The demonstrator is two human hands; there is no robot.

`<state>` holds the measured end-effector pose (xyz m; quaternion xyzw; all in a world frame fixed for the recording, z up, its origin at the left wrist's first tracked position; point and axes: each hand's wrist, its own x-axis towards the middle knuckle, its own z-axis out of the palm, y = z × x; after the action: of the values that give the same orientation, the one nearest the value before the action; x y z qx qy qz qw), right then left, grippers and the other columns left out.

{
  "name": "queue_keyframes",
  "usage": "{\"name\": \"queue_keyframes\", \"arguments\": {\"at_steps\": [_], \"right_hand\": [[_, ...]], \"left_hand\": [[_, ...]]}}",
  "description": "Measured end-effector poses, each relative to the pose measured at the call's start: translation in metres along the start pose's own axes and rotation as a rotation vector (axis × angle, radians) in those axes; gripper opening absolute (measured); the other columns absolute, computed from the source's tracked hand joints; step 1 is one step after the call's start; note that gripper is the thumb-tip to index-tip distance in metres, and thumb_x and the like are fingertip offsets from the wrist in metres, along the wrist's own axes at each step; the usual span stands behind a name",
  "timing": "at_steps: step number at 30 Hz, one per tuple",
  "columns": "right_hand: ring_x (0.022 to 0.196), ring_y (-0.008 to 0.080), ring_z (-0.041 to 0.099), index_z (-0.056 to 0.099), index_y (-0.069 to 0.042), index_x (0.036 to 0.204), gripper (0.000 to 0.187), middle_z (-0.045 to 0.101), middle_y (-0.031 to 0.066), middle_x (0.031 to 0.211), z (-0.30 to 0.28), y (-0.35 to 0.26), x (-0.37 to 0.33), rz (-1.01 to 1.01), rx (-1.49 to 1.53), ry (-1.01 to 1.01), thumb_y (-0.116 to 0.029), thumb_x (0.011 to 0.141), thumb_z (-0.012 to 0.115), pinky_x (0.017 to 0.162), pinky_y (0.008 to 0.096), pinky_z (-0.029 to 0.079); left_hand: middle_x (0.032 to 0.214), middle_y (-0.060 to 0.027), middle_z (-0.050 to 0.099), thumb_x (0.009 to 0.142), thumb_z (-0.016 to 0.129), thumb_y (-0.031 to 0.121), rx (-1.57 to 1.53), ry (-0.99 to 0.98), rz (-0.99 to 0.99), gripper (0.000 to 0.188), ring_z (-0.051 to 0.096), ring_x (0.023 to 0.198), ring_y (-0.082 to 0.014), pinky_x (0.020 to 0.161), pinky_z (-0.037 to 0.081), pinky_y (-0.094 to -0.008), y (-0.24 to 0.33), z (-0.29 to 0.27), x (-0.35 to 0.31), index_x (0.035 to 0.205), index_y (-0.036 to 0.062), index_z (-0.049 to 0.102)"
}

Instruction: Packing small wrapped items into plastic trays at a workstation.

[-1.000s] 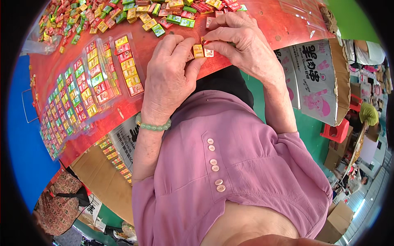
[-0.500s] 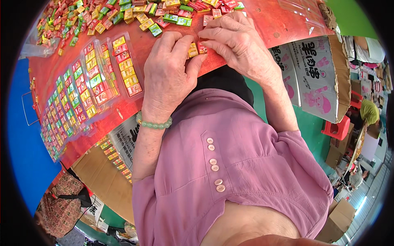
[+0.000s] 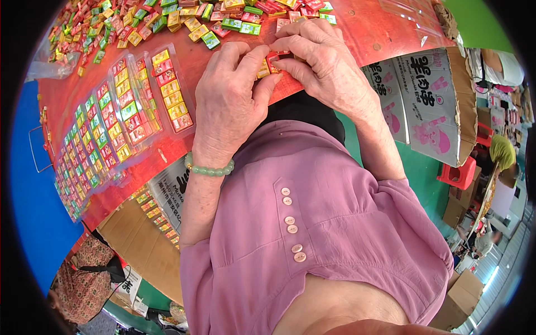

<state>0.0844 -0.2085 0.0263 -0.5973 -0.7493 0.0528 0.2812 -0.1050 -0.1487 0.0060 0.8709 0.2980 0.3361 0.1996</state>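
Over the red table, my left hand (image 3: 231, 84) curls around a short row of small boxes. Its thumb and index finger close on a small yellow box (image 3: 263, 70). My right hand (image 3: 326, 61) pinches a small red box (image 3: 273, 60) against the right side of the yellow one. Its fingertips partly cover the red box. The rest of the row is hidden behind my left fingers. To the left of my left hand lies a clear plastic tray (image 3: 187, 118) filled with a column of red and yellow boxes.
A heap of loose red, yellow and green boxes (image 3: 195, 25) spreads along the far side of the table (image 3: 385, 33). Several more filled trays (image 3: 120, 92) lie in rows to the left. Empty clear trays (image 3: 416, 14) sit far right. A cardboard carton (image 3: 424, 106) stands beside the table.
My right hand has moved slightly left and closer to my left hand, bringing the red box up against the yellow one. My left hand has barely moved.
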Motion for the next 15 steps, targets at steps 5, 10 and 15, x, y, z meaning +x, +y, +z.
{"name": "queue_keyframes", "arguments": {"at_steps": [5,10,15], "right_hand": [[0.119,0.0319,0.059,0.072,-0.004,0.109,0.023,0.067,0.0099,0.125,-0.0002,-0.0045,-0.0025,0.036,0.062,-0.013,-0.012,0.087,0.076,0.104,0.0439,0.046],[0.118,0.0318,0.059,0.071,-0.003,0.106,0.021,0.067,0.0099,0.124,-0.0005,-0.0066,0.0000,0.014,0.059,-0.016,-0.011,0.087,0.075,0.102,0.0431,0.047],[0.118,0.0317,0.059,0.070,-0.002,0.103,0.017,0.067,0.0096,0.126,-0.0012,-0.0106,0.0018,0.040,0.036,-0.063,-0.010,0.088,0.074,0.103,0.0433,0.046]], "left_hand": [[0.103,-0.0095,0.060,0.082,0.081,0.016,-0.015,-0.021,-0.013,0.034,0.064,0.095,-0.0289,0.081,0.055,-0.0405,-0.0001,-0.0002,-0.0011,0.111,0.0030,0.070],[0.102,-0.0093,0.060,0.082,0.080,0.016,-0.018,-0.012,-0.006,0.031,0.064,0.095,-0.0289,0.082,0.055,-0.0405,0.0001,-0.0010,-0.0007,0.108,0.0031,0.070],[0.102,-0.0091,0.060,0.082,0.080,0.016,-0.010,-0.008,0.002,0.030,0.064,0.095,-0.0287,0.082,0.056,-0.0405,-0.0002,-0.0001,-0.0007,0.107,0.0033,0.070]]}}
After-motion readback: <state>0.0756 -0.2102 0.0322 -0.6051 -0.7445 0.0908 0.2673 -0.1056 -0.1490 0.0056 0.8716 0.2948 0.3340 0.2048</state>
